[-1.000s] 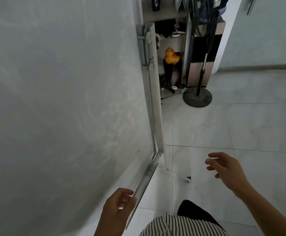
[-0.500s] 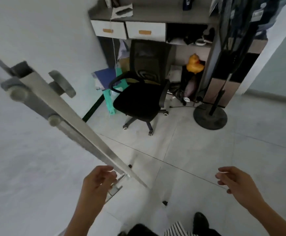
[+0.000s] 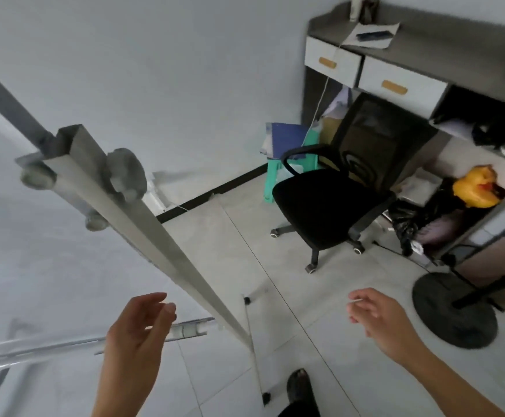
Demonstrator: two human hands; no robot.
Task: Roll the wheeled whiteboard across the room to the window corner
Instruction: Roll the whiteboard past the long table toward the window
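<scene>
Both hands are off the whiteboard [image 3: 49, 266], so this looks like a regrip partway through the roll. The left hand [image 3: 137, 335] hovers loosely open beside the frame post [image 3: 143, 233]; the right hand [image 3: 377, 317] hangs open over the floor, holding nothing. The board fills the left of the view, its post slanting from upper left toward the feet. Next, a hand should probably take hold of the post, keeping clear of the office chair [image 3: 329, 206].

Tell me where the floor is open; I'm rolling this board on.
Bare tile runs between the whiteboard's upright post and the office chair, back to the wall. Crowded right: chair, fan base and desk cluster.
</scene>
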